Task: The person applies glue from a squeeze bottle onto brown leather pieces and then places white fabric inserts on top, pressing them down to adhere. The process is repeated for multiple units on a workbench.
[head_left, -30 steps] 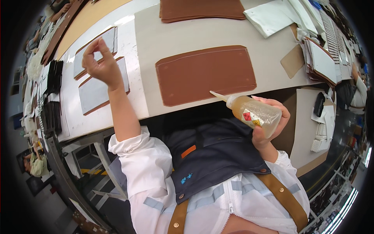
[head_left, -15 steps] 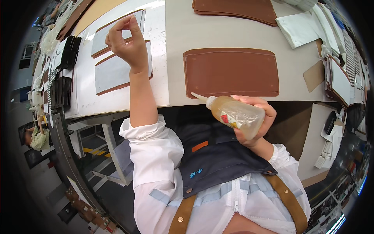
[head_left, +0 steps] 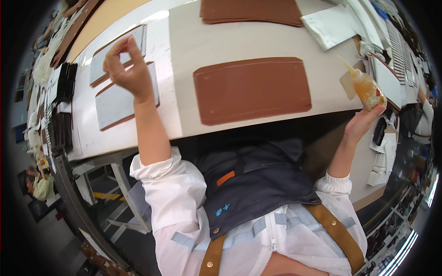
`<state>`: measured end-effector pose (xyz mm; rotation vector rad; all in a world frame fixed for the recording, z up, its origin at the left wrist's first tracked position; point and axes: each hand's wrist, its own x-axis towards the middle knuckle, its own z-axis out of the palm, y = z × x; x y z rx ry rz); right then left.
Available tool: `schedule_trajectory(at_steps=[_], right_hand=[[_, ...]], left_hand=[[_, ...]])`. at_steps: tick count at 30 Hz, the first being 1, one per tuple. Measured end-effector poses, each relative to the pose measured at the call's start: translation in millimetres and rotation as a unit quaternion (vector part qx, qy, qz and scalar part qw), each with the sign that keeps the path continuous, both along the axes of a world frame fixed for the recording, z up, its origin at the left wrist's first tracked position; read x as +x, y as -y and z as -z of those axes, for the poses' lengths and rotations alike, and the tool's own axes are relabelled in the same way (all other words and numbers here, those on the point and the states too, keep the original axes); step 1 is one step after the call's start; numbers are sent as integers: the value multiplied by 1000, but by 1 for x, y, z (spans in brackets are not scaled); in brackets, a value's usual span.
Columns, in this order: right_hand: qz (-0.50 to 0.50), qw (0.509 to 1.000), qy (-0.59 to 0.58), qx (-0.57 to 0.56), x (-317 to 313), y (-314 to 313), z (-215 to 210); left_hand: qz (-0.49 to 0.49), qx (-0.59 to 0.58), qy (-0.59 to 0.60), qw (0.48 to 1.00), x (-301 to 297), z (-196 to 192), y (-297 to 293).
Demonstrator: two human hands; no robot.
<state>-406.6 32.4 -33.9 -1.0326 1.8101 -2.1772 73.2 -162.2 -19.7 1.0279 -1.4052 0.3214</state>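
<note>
My right hand (head_left: pixel 363 122) grips a squeeze bottle (head_left: pixel 368 94) by its lower part. The bottle is see-through with amber liquid inside, and its long thin nozzle points up and to the left, beside the table's right end. My left hand (head_left: pixel 129 71) is raised in a pinch above two grey-faced panels with brown edges, a far panel (head_left: pixel 99 66) and a near panel (head_left: pixel 115 108). Anything between those fingertips is hidden or too small to make out. Between my hands, a brown leather-like panel (head_left: pixel 253 89) lies flat near the table's front edge.
A stack of brown panels (head_left: pixel 251 11) lies at the far side of the table (head_left: pixel 184 92). White sheets (head_left: pixel 329 27) and a tan card (head_left: pixel 348 83) are on the right. Dark stacked pieces (head_left: pixel 62 124) line the left edge. Other people are at work in the background.
My right hand has carried the bottle from the brown panel's front edge to the right, tipping its nozzle upward. My left hand stays pinched. The whole view has shifted and tilted slightly.
</note>
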Motion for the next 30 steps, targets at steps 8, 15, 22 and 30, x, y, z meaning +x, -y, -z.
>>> schedule_trajectory(at_steps=[8,15,22,30], right_hand=[[232,918,-261,190,-61,-17,35],[40,862,-473,177,7,66,-39],[-38,752,-578,314,23,155,-12],[-84,858,-473,182,32,134,-22]], left_hand=[[-24,73,-23,997,-7,2,-8],[-3,106,80,991,-37,-18,-20],[193,149,223,944,-98,-76,-42],[361,184,298,864,-199,-72,-29]])
